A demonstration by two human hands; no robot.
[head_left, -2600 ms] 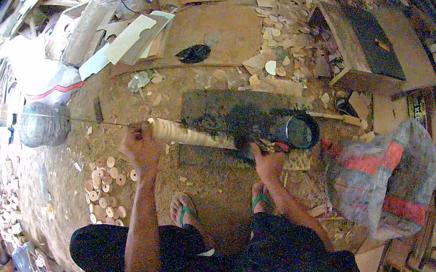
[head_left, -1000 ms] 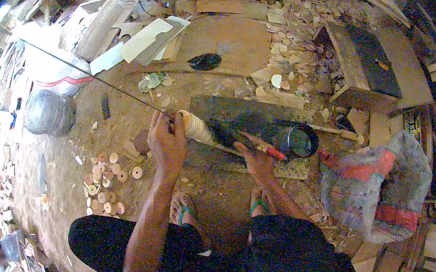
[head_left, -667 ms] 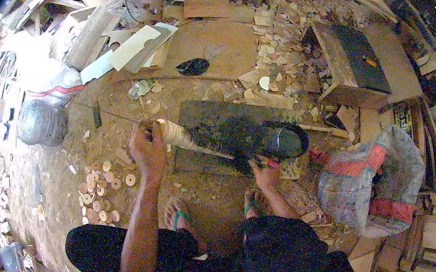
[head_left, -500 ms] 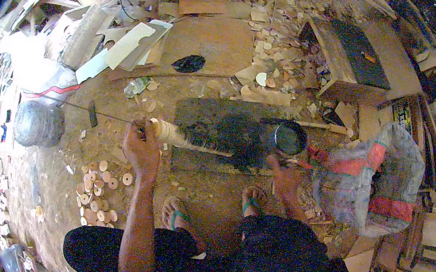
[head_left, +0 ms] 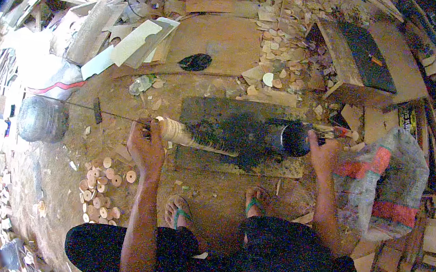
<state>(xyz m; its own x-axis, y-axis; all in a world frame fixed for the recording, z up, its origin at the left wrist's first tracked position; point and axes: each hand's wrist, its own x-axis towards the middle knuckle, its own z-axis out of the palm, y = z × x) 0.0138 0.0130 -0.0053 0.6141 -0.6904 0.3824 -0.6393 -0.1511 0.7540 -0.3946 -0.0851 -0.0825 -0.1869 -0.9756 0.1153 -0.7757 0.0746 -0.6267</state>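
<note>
The left hand (head_left: 146, 149) is gripping a rod (head_left: 105, 112) of discs (head_left: 194, 136) over a board (head_left: 273, 172); the right hand (head_left: 323, 151), clutching a brush (head_left: 341, 132), is apparently loading at the pot (head_left: 284, 139); pale discs are likely needing strokes.

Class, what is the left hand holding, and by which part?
The left hand grips the thin dark rod beside the left end of the pale ringed stack.

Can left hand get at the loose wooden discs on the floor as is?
Probably not without freeing itself: the left hand grips the thin rod. Otherwise the loose discs lie close by, with nothing visible in between.
</note>
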